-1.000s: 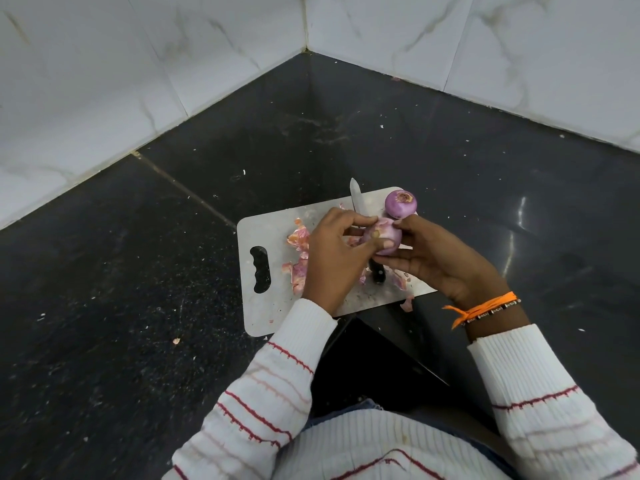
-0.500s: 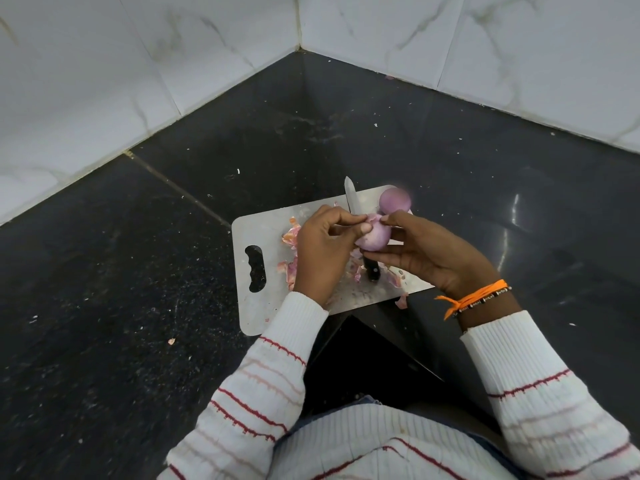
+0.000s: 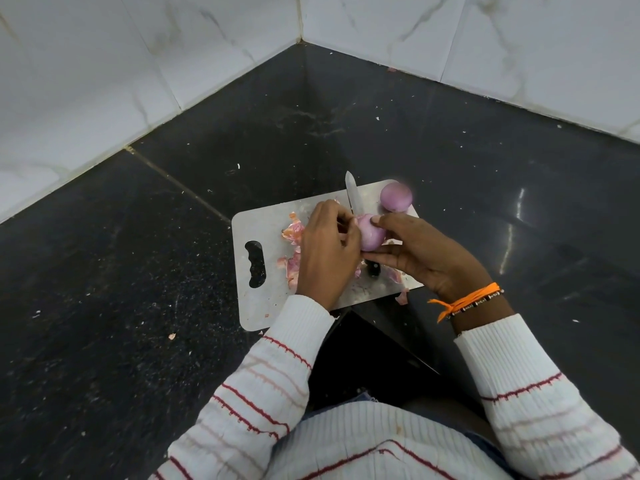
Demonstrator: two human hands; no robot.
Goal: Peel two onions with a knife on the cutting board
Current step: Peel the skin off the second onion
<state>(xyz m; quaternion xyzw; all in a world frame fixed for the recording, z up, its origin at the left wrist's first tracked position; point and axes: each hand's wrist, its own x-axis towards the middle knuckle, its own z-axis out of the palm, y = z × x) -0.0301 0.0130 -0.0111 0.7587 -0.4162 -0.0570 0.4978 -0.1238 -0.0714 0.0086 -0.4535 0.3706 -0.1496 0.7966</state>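
Observation:
A steel cutting board [image 3: 256, 223] lies on the dark counter. Above its middle, both hands hold a pale purple onion [image 3: 370, 233]. My right hand [image 3: 419, 252] cups it from the right with the thumb on top. My left hand [image 3: 327, 252] pinches at the onion's left side with its fingertips. A second, peeled onion [image 3: 396, 197] rests on the board's far right corner. The knife [image 3: 354, 195] lies on the board under the hands, blade pointing away, its black handle end [image 3: 373, 269] showing below the held onion. Pink skin scraps [image 3: 292, 232] litter the board.
The black stone counter [image 3: 138, 271] meets white marble-tiled walls [image 3: 104, 81] in a corner behind the board. One peel scrap [image 3: 401, 296] lies just off the board's near right edge. The counter's front edge runs close under my arms.
The held onion has been turned in my hands, and my left fingers have shifted their pinch on its left side. The knife and the second onion stay where they were.

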